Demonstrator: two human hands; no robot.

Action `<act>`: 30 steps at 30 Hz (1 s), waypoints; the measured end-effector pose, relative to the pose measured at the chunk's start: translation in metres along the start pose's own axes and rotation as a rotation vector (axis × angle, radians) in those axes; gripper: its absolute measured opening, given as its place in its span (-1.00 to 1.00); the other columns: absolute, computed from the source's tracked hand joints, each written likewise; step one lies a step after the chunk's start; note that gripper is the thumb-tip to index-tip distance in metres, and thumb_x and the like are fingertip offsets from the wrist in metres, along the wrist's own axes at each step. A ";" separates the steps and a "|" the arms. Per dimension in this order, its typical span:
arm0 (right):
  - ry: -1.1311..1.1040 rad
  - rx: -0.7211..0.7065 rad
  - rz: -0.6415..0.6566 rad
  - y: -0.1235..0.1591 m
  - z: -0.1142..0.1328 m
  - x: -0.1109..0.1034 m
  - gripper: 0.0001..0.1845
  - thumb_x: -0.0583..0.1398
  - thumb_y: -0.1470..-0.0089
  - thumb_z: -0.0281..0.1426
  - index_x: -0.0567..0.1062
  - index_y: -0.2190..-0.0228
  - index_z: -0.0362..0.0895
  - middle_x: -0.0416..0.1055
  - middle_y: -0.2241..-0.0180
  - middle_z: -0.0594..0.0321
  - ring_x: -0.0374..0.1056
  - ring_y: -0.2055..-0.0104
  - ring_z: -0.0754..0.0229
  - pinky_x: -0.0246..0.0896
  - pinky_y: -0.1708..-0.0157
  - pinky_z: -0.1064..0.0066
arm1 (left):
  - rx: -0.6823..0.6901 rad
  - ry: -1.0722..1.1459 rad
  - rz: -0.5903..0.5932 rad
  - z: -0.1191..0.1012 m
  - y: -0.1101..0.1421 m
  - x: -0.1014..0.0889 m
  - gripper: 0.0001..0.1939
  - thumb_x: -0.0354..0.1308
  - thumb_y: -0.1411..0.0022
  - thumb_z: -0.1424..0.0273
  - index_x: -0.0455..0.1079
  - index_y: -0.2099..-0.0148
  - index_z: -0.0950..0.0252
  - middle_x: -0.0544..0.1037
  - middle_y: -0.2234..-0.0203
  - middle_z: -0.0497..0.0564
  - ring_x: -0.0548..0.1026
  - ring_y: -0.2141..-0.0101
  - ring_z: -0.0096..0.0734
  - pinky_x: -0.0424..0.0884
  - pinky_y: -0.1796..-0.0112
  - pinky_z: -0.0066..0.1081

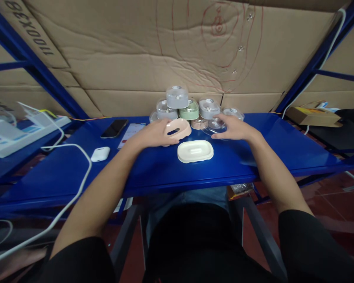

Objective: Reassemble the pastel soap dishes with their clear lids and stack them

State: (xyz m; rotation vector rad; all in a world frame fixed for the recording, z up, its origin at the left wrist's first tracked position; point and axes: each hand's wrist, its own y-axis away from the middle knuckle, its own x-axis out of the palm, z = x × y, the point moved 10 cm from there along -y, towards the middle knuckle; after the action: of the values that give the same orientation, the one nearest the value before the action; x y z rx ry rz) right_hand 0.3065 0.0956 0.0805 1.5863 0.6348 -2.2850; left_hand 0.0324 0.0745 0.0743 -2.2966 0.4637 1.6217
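Note:
My left hand (157, 133) grips a peach plastic piece (184, 126), oval with a slot in its middle, tilted just above the table. My right hand (236, 127) is closed around the edge of a clear plastic cover (216, 125). Between and nearer to me, a cream oval tray-like piece (195, 151) lies flat on the blue table (171, 179). Behind my hands, several small boxes with clear lids are stacked: a grey one (177, 97) on top, a green one (189, 111) and another grey one (209, 108) below. The stack's lower part is partly hidden.
To the left lie a black phone (114, 129), a second phone with a lit screen (132, 133) and a white earbud case (100, 154). A white cable (84, 177) crosses the left side. Cardboard (120, 70) walls the back; blue posts (309, 59) frame it.

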 end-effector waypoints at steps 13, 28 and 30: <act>-0.102 0.018 -0.189 0.001 -0.007 -0.013 0.24 0.48 0.00 0.29 0.41 -0.46 -0.19 0.63 -0.20 -0.21 0.56 -0.23 -0.42 0.41 -0.31 -0.23 | 0.250 -0.056 0.061 -0.071 0.011 0.059 0.06 0.31 -0.28 -0.23 0.24 -0.60 0.29 0.48 -0.41 0.35 0.37 -0.45 0.36 0.28 -0.43 0.09; -0.193 -0.227 -0.048 0.013 0.052 -0.003 0.07 0.51 0.00 0.08 0.48 -0.43 -0.06 0.61 -0.28 -0.04 0.53 -0.27 -0.33 0.41 -0.34 -0.17 | 0.332 0.458 -0.088 -0.052 -0.012 0.078 0.39 0.60 -0.07 0.08 -0.09 -0.73 0.24 0.28 -0.58 0.41 0.27 -0.55 0.43 0.26 -0.49 0.27; -0.195 -0.240 0.010 0.014 0.057 0.003 0.08 0.52 0.01 0.08 0.47 -0.44 -0.03 0.62 -0.26 0.00 0.55 -0.26 -0.30 0.43 -0.31 -0.12 | 0.280 0.528 -0.082 -0.043 -0.017 0.083 0.53 0.66 0.03 0.03 -0.15 -0.74 0.26 0.23 -0.60 0.46 0.23 -0.57 0.48 0.23 -0.50 0.32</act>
State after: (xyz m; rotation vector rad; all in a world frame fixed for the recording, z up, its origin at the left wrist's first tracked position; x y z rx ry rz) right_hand 0.2655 0.0549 0.0926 1.2371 0.8119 -2.2239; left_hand 0.1022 0.0642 0.0107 -2.4605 0.6526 0.8321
